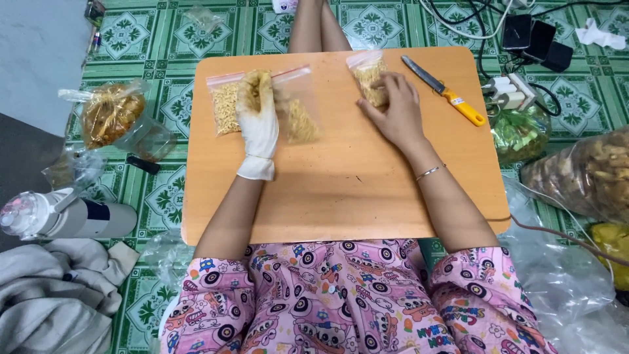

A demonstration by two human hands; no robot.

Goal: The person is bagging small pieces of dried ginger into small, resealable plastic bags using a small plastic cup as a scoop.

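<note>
A grey bottle with a clear lid (52,216) lies on the green patterned floor (157,190), out of the way. On the low orange wooden surface (341,196), the left hand (257,111) in a white glove curls its fingers on a small clear zip bag of yellow bits (262,105), pinning it flat so nothing spills. The bare right hand (393,108) presses, fingers together, on a second small clear bag of yellow bits (368,77). A knife with a yellow handle (444,98) rests near, blade away from both hands.
</note>
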